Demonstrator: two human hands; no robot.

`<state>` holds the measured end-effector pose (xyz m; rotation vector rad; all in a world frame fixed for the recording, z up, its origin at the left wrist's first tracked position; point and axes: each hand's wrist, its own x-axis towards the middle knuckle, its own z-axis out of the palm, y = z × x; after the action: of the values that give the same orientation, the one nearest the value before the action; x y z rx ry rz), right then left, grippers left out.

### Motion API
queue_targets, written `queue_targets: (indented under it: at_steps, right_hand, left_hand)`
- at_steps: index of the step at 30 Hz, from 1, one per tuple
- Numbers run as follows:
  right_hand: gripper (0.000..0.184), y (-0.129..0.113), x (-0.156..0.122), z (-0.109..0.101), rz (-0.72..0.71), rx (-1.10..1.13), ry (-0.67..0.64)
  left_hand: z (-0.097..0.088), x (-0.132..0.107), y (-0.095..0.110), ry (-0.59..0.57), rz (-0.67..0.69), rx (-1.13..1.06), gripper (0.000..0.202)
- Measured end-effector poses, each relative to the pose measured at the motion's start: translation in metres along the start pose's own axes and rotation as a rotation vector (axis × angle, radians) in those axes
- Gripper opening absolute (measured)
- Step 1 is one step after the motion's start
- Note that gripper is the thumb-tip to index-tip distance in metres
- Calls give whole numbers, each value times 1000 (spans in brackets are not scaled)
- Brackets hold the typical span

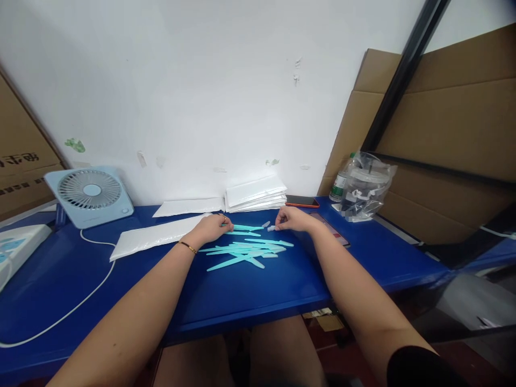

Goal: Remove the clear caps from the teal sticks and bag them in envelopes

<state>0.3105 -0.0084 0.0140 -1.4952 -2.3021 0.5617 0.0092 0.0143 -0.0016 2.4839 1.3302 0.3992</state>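
Note:
My left hand [213,228] is closed, pinching the end of a slim turquoise eyebrow razor [245,228] that points right. Another razor lies close below it. Between the thumb and fingers of my right hand [292,219] is a small translucent cap [271,228], just right of the razor's tip. A second clear cap [266,223] sits beside it, apart from the razor. Nearer to me, several turquoise razors [242,251] lie crossed in a loose pile on the blue table [250,295]. Some have pale, see-through ends.
White padded envelopes [256,191] are stacked against the wall, with a long one [153,235] by my left wrist. A blue fan [92,193] and its cable stand left. An orange-edged phone [302,201], a bottle [339,183] and a bagged cup [365,188] are at right.

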Motion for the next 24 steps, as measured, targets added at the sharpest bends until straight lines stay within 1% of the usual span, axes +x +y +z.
queue_targets:
  at_steps: [2, 5, 6, 8, 11, 15, 18, 20, 22, 24]
  right_hand:
    - [23, 2, -5, -7, -1, 19, -48]
    - [27, 6, -11, -11, -22, -7, -258]
    - [26, 7, -11, -10, -16, -26, -319]
    - [22, 10, -10, -7, 2, -39, -376]
    - [19, 12, -8, -2, -7, 4, -364]
    - [20, 9, -7, -3, -60, 64, -324]
    - [24, 3, -6, -2, -88, 148, -245]
    - [25, -2, -3, 4, -84, 210, -175]
    - [24, -7, 2, 11, -80, 249, -101]
    - [20, -12, 8, 19, -80, 267, -43]
  left_hand:
    - [2, 0, -3, 30, -1, 54, 37]
    - [6, 1, -2, 95, 58, 117, 42]
    - [8, 1, -1, 98, 80, 124, 43]
    - [10, 1, 2, 72, 104, 119, 41]
    - [13, 1, 5, 37, 94, 107, 37]
    - [14, -1, 9, 52, 88, 85, 36]
    - [9, -2, 14, 126, 120, 38, 37]
    - [5, -3, 18, 174, 148, -16, 40]
    - [3, -5, 24, 167, 174, -52, 41]
    - [3, -6, 29, 114, 180, -48, 36]
